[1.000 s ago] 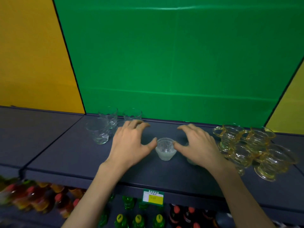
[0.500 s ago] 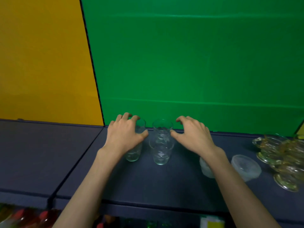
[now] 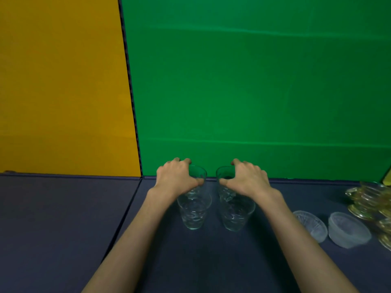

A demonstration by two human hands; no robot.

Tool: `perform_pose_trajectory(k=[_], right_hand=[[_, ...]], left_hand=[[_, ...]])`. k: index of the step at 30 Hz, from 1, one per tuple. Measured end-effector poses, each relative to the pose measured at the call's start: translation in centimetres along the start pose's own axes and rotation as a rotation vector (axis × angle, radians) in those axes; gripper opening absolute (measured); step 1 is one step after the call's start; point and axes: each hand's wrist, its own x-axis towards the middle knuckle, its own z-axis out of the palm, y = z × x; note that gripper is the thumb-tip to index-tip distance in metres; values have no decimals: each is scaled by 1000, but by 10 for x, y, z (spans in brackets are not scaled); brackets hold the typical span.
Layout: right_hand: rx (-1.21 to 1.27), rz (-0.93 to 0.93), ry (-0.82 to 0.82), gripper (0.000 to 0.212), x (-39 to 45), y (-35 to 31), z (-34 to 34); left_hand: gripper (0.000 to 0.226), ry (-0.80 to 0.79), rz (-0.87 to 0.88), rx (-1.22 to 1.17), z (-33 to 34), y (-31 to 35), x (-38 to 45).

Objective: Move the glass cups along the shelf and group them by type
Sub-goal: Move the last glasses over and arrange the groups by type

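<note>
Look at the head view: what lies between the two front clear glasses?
Nothing: bare shelf separates the left front glass from the right front glass.

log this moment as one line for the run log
left hand grips back-left tumbler | right hand grips back-right tumbler | two front tumblers untouched | frosted bowls, amber cups at right

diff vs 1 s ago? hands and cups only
Both hands left the small frosted cup and moved to the clear tumblers at the back. Left hand now grips one rear tumbler, right hand another. Frosted cups and amber cups stayed put.
</note>
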Motion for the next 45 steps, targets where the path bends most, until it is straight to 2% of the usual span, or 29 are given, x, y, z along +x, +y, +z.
perform_pose_trajectory(k=[5,11,16,21,25,32,42,45], right_hand=[[3,30,-60,76,10,0,9],[28,13,-22,80,13,-1,13],[53,-19,95,84,5,-1,-5],[99,-40,228,85,-16,0,-44],[116,-74,260,86,-36,1,-60],[112,-105,199,89,-64,6,-46],[123,-99,101,91,-85,18,-11],[226,-75,84,101,-87,21,1]], left_hand=[[78,-28,-13,-68,6,-1,7],[79,64,-32,-122,10,1,8],[89,201,-44,-151,-2,4,0],[88,374,-28,-247,-40,9,-17],[86,419,-24,-250,-57,13,-38],[83,392,-41,-248,-44,15,-72],[85,272,-75,-304,-1,11,-98],[89,239,-85,-402,10,8,-104]])
